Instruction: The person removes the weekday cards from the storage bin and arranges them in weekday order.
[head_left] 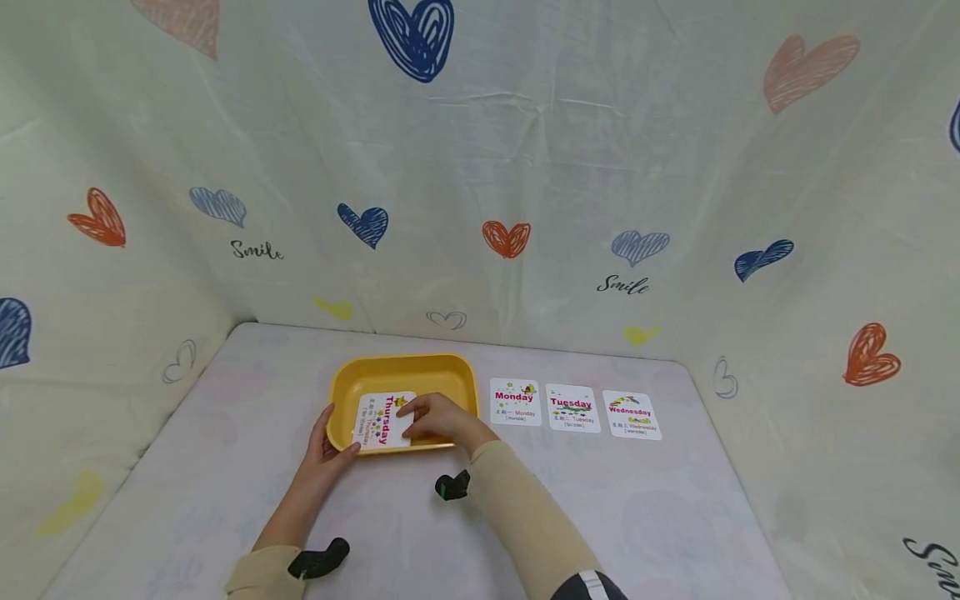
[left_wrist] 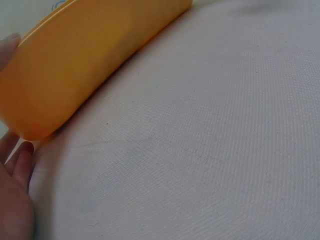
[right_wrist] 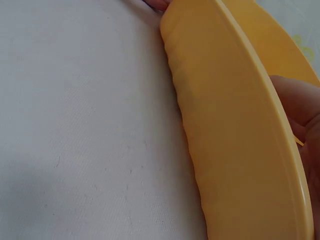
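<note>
A yellow tray [head_left: 405, 361] stands on the table, its outer wall filling much of both wrist views. My left hand [head_left: 322, 458] holds it by the near left corner, thumb at the rim and fingers around the side. Inside the tray lies a white "Thursday" card [head_left: 378, 422], turned so that its text runs vertically. Reaching over the near right rim, my right hand [head_left: 442, 417] pinches the card's right edge between thumb and fingers. In the right wrist view the fingertips are hidden behind the tray wall [right_wrist: 220, 115].
Right of the tray, three cards form a row on the white tablecloth [head_left: 397, 533]: "Monday" [head_left: 515, 402], "Tuesday" [head_left: 573, 409] and "Wednesday" [head_left: 632, 415]. A curtain [head_left: 555, 175] printed with hearts hangs behind the table and along its sides.
</note>
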